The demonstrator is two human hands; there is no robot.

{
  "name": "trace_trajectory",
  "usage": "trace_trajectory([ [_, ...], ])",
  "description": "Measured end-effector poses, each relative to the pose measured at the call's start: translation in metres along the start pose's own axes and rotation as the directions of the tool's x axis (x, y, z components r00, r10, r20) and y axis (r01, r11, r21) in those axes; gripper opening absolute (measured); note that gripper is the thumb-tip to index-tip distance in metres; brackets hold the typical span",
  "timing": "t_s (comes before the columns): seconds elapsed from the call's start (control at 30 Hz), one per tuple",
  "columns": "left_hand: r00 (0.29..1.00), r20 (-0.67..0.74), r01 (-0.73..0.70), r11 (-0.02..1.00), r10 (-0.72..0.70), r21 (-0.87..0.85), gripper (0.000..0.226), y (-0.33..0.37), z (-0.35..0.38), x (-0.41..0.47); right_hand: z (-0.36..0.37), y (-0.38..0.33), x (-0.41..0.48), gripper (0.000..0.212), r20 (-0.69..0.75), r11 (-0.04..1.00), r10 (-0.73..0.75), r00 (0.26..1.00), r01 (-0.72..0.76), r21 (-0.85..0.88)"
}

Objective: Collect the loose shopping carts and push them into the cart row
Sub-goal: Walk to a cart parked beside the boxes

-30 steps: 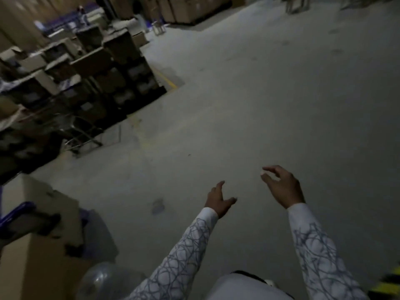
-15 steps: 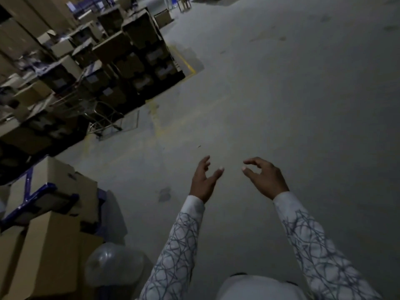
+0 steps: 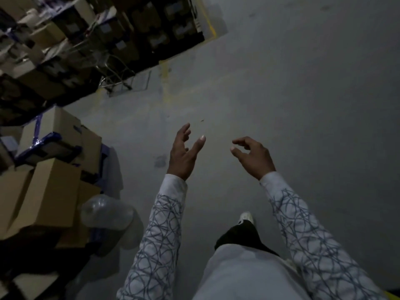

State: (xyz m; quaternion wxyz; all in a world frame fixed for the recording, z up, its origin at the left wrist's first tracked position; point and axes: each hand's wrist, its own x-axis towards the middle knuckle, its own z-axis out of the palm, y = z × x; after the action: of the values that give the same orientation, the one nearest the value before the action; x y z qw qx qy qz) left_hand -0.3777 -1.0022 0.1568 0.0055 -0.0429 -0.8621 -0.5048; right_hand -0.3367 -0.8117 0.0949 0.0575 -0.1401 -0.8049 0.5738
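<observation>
With the left hand (image 3: 183, 153) and right hand (image 3: 253, 156) both empty, fingers loosely spread, walk to the loose cart (image 3: 116, 80) (well ahead-left, against the stacked boxes (image 3: 151, 29)) and take its handle two-handed

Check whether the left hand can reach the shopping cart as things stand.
Probably not yet: the left hand hangs open over bare floor, with the shopping cart well ahead beside the stacked boxes. Nothing blocks the way, so walking closer should do.
</observation>
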Motion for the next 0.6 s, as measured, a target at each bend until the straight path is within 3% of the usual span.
trace_trajectory([
  [0.3, 0.984, -0.056, 0.166, 0.983, -0.171, -0.074, 0.06, -0.032, 0.036, 0.042, -0.005, 0.022, 0.061, 0.026, 0.125, 0.998, 0.042, 0.991, -0.035, -0.052],
  [0.6, 0.968, -0.018, 0.243, 0.948, -0.252, -0.203, 0.065, -0.055, 0.092, 0.188, -0.022, 0.027, 0.218, 0.026, 0.085, 0.992, 0.061, 0.995, -0.051, -0.112],
])
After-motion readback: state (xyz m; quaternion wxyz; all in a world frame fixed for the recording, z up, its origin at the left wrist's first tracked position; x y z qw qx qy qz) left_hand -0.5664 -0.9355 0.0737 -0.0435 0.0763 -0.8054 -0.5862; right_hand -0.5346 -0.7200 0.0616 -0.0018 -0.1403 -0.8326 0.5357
